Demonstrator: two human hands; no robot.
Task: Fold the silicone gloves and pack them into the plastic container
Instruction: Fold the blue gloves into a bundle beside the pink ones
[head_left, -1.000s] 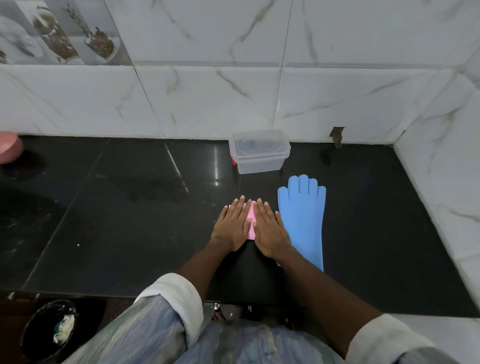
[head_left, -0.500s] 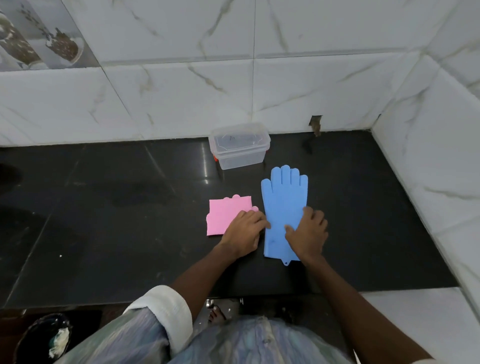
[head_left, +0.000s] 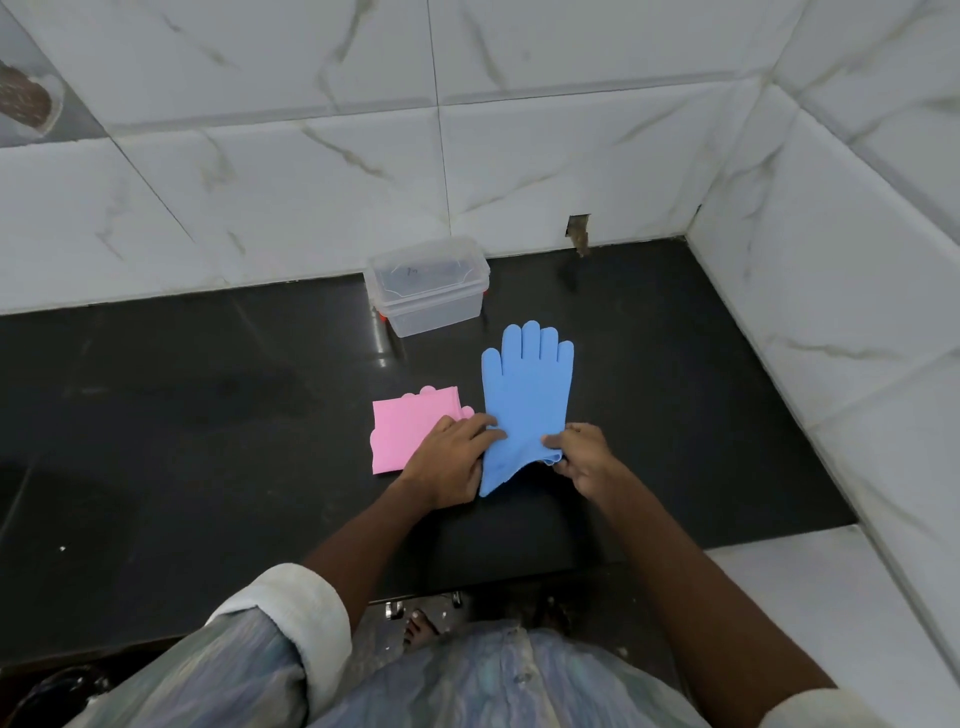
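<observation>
A flat blue silicone glove (head_left: 524, 400) lies on the black polished stone counter (head_left: 182, 431), its fingers pointing toward the white marble-patterned wall tiles (head_left: 311, 171). The person's right hand (head_left: 582, 457) pinches the cuff's right corner, which is lifted off the stone and curled over, thumb and fingers closed on the blue edge. The left hand (head_left: 449, 462) rests with fingers bent on the cuff's left side, pressing it down; its heel overlaps the near corner of a folded pink silicone glove (head_left: 410, 428), which sits just beside the blue one, to its left, with rounded fingertips poking out along its far edge. Behind both gloves, close to the wall, stands a small clear plastic container (head_left: 428, 291) with its clear lid on and red clips at the sides. There is a faint dark mark on the lid, too small to read; no brand or label shows anywhere. A rolled white cuff on a pale streaked sleeve (head_left: 291, 613) covers the left forearm.
</observation>
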